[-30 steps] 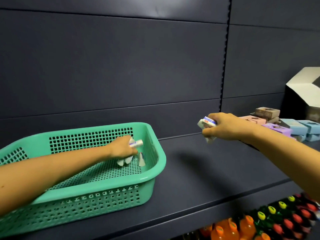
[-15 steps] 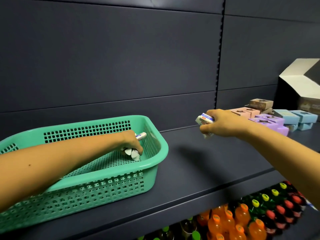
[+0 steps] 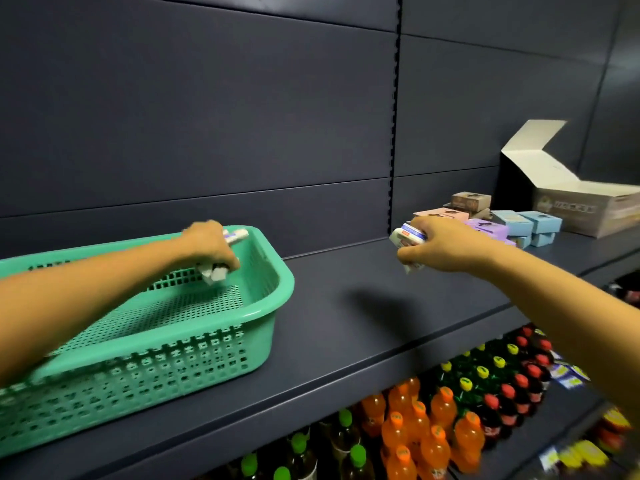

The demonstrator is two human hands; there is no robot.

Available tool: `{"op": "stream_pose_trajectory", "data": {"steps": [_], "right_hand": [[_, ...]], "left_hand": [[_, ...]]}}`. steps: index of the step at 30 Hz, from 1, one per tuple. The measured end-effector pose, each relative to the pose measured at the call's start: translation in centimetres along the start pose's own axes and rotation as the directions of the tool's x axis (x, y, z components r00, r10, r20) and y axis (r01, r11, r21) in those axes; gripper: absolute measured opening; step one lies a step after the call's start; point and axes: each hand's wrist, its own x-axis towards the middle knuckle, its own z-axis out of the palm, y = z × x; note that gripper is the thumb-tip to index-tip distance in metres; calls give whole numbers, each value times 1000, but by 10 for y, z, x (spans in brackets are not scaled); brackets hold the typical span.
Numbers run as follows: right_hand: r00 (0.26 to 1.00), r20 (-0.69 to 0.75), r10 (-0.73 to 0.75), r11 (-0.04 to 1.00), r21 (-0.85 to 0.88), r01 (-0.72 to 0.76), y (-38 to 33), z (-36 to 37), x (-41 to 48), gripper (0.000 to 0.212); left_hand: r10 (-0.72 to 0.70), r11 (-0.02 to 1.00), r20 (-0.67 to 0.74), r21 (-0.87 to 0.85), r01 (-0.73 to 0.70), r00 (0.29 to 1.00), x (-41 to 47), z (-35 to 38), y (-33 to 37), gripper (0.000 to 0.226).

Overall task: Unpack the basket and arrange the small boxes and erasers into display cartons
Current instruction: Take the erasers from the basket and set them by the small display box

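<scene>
Print on the display carton (image 3: 571, 206) is unreadably blurred. The left hand (image 3: 207, 242), over the basket (image 3: 270, 299), and the right hand (image 3: 446, 245) each have fingers (image 3: 412, 253) clenched round erasers (image 3: 405, 237).

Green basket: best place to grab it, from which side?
Take the green basket by its right-end rim, coming from the right over the shelf. The rim flares past the perforated wall, so fingers should hook under; the left hand is inside.

Green basket (image 3: 282, 289) upright on shelf (image 3: 346, 317). White erasers (image 3: 406, 237) clutched in left hand (image 3: 207, 244) and right hand (image 3: 446, 245). Pastel small boxes (image 3: 519, 223) heaped beside open carton (image 3: 585, 209).
</scene>
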Motion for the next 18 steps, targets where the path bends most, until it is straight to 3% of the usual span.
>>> {"op": "stream_pose_trajectory", "data": {"steps": [3, 7, 11, 18], "right_hand": [[1000, -22, 13, 1000, -21, -13, 34, -12, 1, 28], [999, -34, -1, 1000, -11, 1, 90, -42, 0, 23], [997, -70, 29, 997, -64, -33, 164, -83, -12, 14], [979, -114, 170, 973, -139, -185, 317, -135, -34, 25]], "left_hand": [[48, 998, -191, -38, -57, 980, -12, -33, 34, 25], [160, 979, -314, -72, -191, 936, -28, -59, 119, 29], [295, 925, -290, -151, -347, 911, -43, -44, 231, 26], [501, 830, -168, -183, -526, 849, -62, 33, 414, 30]]}}
